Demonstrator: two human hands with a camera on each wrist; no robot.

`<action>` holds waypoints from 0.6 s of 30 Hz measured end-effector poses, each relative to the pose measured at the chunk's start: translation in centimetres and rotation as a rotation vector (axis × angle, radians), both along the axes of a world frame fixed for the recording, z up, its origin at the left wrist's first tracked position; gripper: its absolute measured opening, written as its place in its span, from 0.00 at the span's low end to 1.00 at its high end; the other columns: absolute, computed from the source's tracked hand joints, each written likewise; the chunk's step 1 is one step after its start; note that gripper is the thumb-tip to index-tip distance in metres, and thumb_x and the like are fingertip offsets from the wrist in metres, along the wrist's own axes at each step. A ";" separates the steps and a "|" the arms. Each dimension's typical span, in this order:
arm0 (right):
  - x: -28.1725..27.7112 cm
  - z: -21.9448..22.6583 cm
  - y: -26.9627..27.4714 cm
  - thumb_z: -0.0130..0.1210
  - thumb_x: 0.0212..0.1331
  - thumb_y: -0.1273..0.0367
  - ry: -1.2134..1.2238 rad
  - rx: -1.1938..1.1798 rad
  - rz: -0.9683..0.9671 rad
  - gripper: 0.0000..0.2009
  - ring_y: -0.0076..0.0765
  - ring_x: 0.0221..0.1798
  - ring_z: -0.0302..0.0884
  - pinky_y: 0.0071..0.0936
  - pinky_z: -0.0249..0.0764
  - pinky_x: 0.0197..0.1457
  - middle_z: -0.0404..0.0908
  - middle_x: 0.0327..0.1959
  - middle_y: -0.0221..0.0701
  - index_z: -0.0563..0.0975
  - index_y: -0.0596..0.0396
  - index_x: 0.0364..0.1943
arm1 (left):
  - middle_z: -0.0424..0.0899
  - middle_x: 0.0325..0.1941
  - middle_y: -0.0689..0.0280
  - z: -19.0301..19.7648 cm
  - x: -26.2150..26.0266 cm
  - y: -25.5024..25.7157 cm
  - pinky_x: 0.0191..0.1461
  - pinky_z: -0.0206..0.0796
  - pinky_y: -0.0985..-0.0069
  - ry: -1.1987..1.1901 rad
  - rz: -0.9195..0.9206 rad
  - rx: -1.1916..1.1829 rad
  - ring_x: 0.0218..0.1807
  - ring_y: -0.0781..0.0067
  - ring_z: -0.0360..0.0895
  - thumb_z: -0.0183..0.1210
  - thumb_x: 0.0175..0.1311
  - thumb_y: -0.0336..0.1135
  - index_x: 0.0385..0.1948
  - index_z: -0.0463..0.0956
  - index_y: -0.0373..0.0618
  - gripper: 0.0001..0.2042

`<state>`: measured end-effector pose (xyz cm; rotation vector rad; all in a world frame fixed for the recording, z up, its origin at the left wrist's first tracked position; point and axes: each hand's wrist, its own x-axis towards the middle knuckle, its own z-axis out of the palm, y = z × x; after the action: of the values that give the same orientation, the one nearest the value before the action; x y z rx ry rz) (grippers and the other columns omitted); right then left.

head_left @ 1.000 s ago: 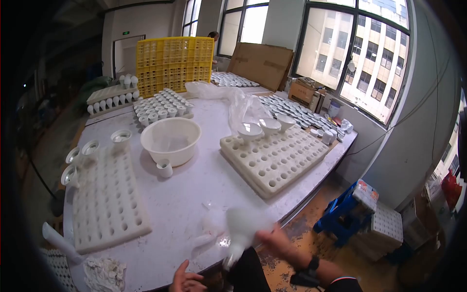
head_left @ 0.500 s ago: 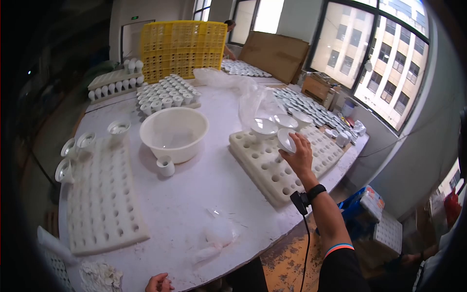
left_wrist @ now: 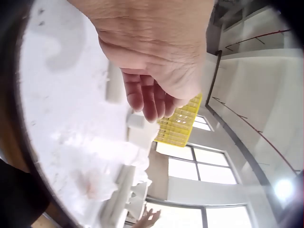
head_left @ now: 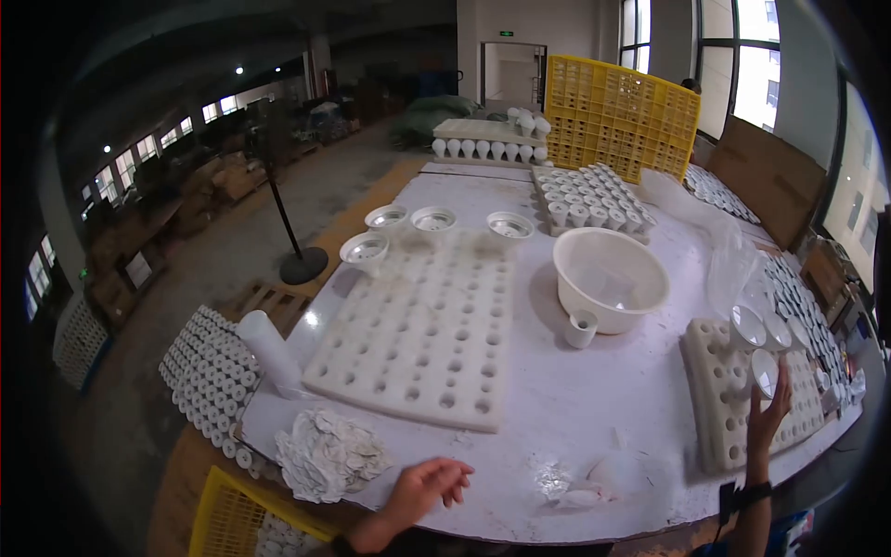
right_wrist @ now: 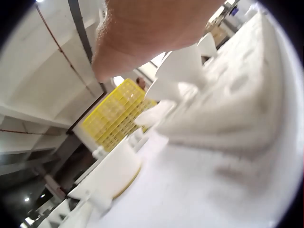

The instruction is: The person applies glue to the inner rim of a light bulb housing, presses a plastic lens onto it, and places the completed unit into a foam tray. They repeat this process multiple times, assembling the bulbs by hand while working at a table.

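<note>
My right hand (head_left: 768, 418) is beside a white flared bulb housing (head_left: 763, 371) that stands in a holed foam board (head_left: 713, 408) at the right. Its fingers reach up along the housing's right side; in the left wrist view that hand (left_wrist: 148, 219) shows spread fingers. Behind it, more flared housings (head_left: 747, 325) stand in the same board. Near the table's front edge, my left hand (head_left: 427, 487) hovers with loosely bent fingers and holds nothing. A crumpled white cloth (head_left: 332, 455) lies to its left.
A second foam board (head_left: 408, 348) bears several cups (head_left: 434, 221) at its far end. A white basin (head_left: 613, 278) and small cup (head_left: 581, 329) stand mid-table. Clear plastic (head_left: 594, 487) lies near the front. A yellow crate (head_left: 622, 116) stands at the back.
The right hand carried a white bulb housing to the right foam board, stood it there and loosened its fingers. The head view has turned left. The left hand stays empty.
</note>
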<state>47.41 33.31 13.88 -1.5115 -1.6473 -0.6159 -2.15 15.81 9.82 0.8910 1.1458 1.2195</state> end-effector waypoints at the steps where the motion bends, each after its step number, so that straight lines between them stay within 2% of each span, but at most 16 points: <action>1: -1.6 -1.3 -1.3 0.55 0.48 0.75 0.105 -0.062 0.084 0.30 0.45 0.65 0.57 0.38 0.47 0.68 0.64 0.61 0.40 0.63 0.55 0.61 | 0.77 0.29 0.66 0.8 -1.3 0.9 0.30 0.66 0.82 -0.024 0.043 0.015 0.29 0.81 0.73 0.50 0.66 0.38 0.33 0.73 0.37 0.12; 2: -3.3 -2.9 -2.6 0.55 0.46 0.78 0.151 -0.156 0.191 0.26 0.46 0.62 0.61 0.38 0.51 0.66 0.68 0.57 0.40 0.67 0.58 0.56 | 0.76 0.29 0.66 1.6 -2.5 2.2 0.29 0.66 0.81 -0.050 0.087 0.032 0.27 0.79 0.73 0.50 0.66 0.38 0.33 0.73 0.38 0.12; 4: -6.9 -4.9 -4.7 0.55 0.42 0.83 0.067 -0.283 0.379 0.18 0.48 0.53 0.69 0.38 0.63 0.59 0.75 0.45 0.40 0.76 0.57 0.42 | 0.76 0.27 0.65 3.2 -5.5 5.6 0.29 0.65 0.81 -0.169 0.153 0.120 0.27 0.76 0.73 0.48 0.66 0.38 0.36 0.71 0.40 0.10; 5: -8.3 -6.0 -5.3 0.55 0.41 0.84 0.195 -0.391 0.456 0.18 0.48 0.51 0.70 0.37 0.65 0.56 0.76 0.42 0.41 0.76 0.56 0.40 | 0.76 0.28 0.66 3.6 -7.1 7.6 0.30 0.65 0.81 -0.179 0.199 0.161 0.30 0.77 0.73 0.49 0.66 0.38 0.38 0.72 0.41 0.10; 6: -9.7 -6.8 -5.9 0.55 0.42 0.81 0.407 -0.593 0.427 0.18 0.48 0.53 0.68 0.39 0.62 0.58 0.75 0.45 0.41 0.76 0.56 0.42 | 0.76 0.29 0.67 3.8 -8.7 9.7 0.31 0.64 0.80 -0.186 0.244 0.197 0.33 0.77 0.74 0.50 0.65 0.37 0.39 0.72 0.42 0.09; 8: -11.3 -9.4 -6.2 0.52 0.48 0.77 0.142 -0.525 0.329 0.16 0.49 0.52 0.68 0.39 0.61 0.57 0.73 0.48 0.43 0.74 0.58 0.44 | 0.75 0.33 0.68 4.2 -11.8 14.1 0.34 0.65 0.78 -0.158 0.453 0.104 0.39 0.77 0.73 0.51 0.64 0.40 0.40 0.72 0.45 0.10; 9: -11.8 -10.2 -6.3 0.52 0.48 0.77 0.144 -0.527 0.334 0.16 0.49 0.52 0.68 0.39 0.61 0.57 0.73 0.48 0.43 0.74 0.58 0.44 | 0.74 0.37 0.68 3.4 -13.8 16.3 0.35 0.65 0.76 -0.135 0.515 0.115 0.40 0.75 0.73 0.52 0.63 0.41 0.43 0.71 0.46 0.12; 10: -12.1 -10.7 -6.2 0.51 0.48 0.76 0.037 -0.512 0.288 0.16 0.49 0.54 0.66 0.40 0.58 0.59 0.71 0.49 0.44 0.73 0.57 0.45 | 0.72 0.42 0.68 2.5 -16.0 18.5 0.35 0.66 0.74 -0.115 0.576 0.130 0.41 0.73 0.73 0.53 0.62 0.43 0.45 0.70 0.46 0.14; 11: -12.4 -10.9 -6.0 0.50 0.49 0.75 -0.069 -0.497 0.239 0.16 0.50 0.56 0.64 0.42 0.55 0.60 0.70 0.51 0.44 0.73 0.57 0.46 | 0.72 0.42 0.68 1.7 -18.1 20.5 0.35 0.66 0.74 -0.115 0.576 0.131 0.41 0.73 0.73 0.53 0.62 0.43 0.45 0.70 0.46 0.14; 13: -12.9 -10.3 -6.3 0.49 0.49 0.75 -0.035 -0.540 0.231 0.17 0.49 0.57 0.63 0.42 0.53 0.61 0.70 0.51 0.44 0.73 0.57 0.46 | 0.67 0.50 0.65 0.8 -21.3 23.6 0.36 0.67 0.70 -0.088 0.707 0.134 0.44 0.68 0.73 0.54 0.60 0.45 0.51 0.65 0.46 0.21; 14: -12.9 -9.9 -6.3 0.49 0.48 0.75 -0.005 -0.575 0.223 0.17 0.49 0.58 0.62 0.43 0.51 0.62 0.70 0.52 0.44 0.73 0.57 0.46 | 0.64 0.53 0.63 0.6 -22.4 24.8 0.36 0.68 0.68 -0.062 0.721 0.136 0.46 0.65 0.73 0.55 0.60 0.48 0.56 0.58 0.46 0.27; 15: -12.4 -10.0 -5.8 0.49 0.48 0.75 -0.007 -0.567 0.208 0.17 0.49 0.58 0.62 0.43 0.51 0.62 0.70 0.52 0.44 0.73 0.57 0.46 | 0.64 0.53 0.62 0.3 -23.3 25.9 0.37 0.69 0.68 -0.078 0.736 0.119 0.46 0.63 0.74 0.55 0.59 0.51 0.57 0.57 0.45 0.29; 17: -11.2 -10.5 -5.4 0.52 0.60 0.61 -0.354 -0.455 0.211 0.18 0.40 0.52 0.69 0.33 0.67 0.46 0.75 0.48 0.36 0.73 0.55 0.52 | 0.64 0.53 0.61 -0.5 -24.8 28.1 0.38 0.70 0.68 -0.092 0.737 0.098 0.46 0.62 0.75 0.55 0.59 0.53 0.57 0.55 0.45 0.31; 18: -11.6 -10.3 -5.5 0.52 0.60 0.61 -0.352 -0.461 0.195 0.18 0.40 0.52 0.69 0.33 0.67 0.46 0.75 0.48 0.36 0.73 0.55 0.52 | 0.65 0.53 0.60 -1.0 -25.3 29.1 0.39 0.70 0.69 -0.152 0.753 0.122 0.45 0.61 0.75 0.55 0.58 0.54 0.57 0.54 0.44 0.33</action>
<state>35.80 27.85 3.54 -1.5906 -2.2986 -0.4285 -27.46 44.87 8.80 0.4354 1.3391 1.9451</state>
